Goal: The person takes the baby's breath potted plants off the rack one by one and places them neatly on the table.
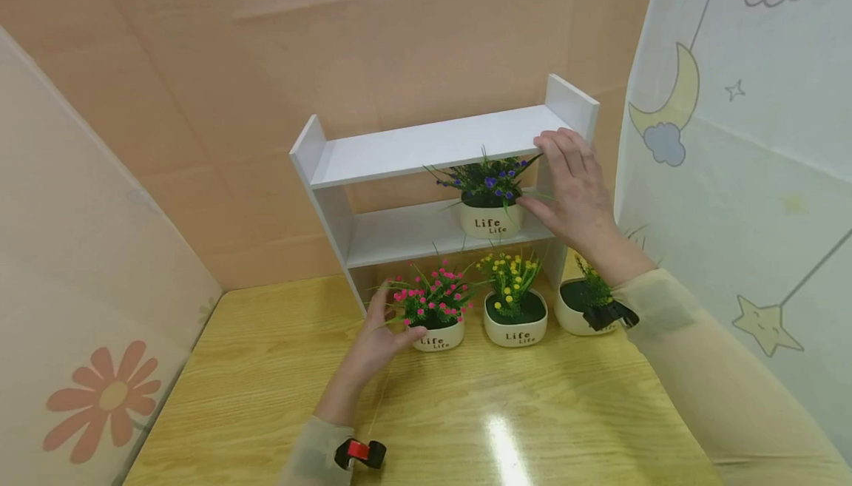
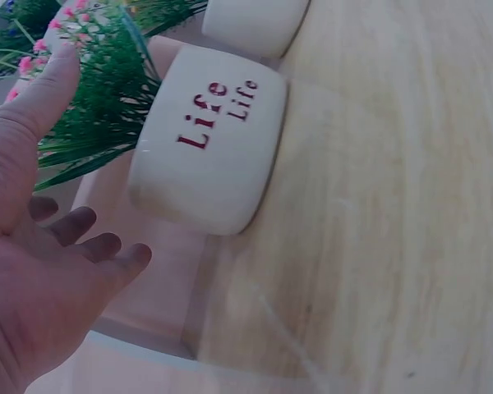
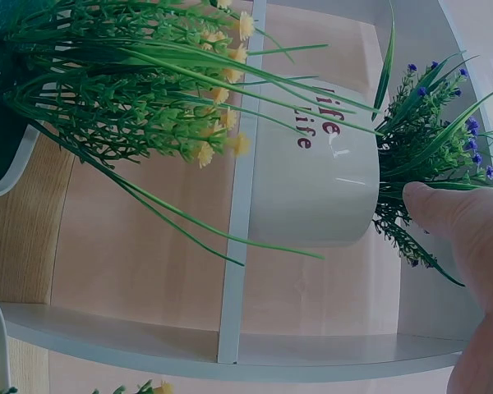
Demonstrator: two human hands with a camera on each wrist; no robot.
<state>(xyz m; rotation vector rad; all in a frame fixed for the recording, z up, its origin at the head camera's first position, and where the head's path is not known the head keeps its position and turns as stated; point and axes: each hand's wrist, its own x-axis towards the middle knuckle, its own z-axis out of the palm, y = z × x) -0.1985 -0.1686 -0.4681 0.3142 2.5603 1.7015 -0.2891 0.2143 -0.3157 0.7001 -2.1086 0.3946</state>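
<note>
A white shelf unit (image 1: 399,153) stands on the table. On its middle board sits a cream pot (image 1: 491,221) lettered "Life", holding purple-flowered artificial greenery. My right hand (image 1: 577,194) is beside that plant; in the right wrist view its thumb (image 3: 444,205) lies against the leaves, and its extended fingers reach up by the top board's right end. Down on the table, my left hand (image 1: 376,342) is spread at the left of a pink-flowered pot (image 1: 439,336). The left wrist view shows a gap between those fingers and the pot (image 2: 209,144).
Right of the pink plant stands a yellow-flowered pot (image 1: 515,327). Another potted plant (image 1: 579,308) is farther right, partly covered by my right forearm. Behind the shelf hangs a peach cloth (image 1: 399,42), with printed panels at both sides of the wooden table (image 1: 266,397).
</note>
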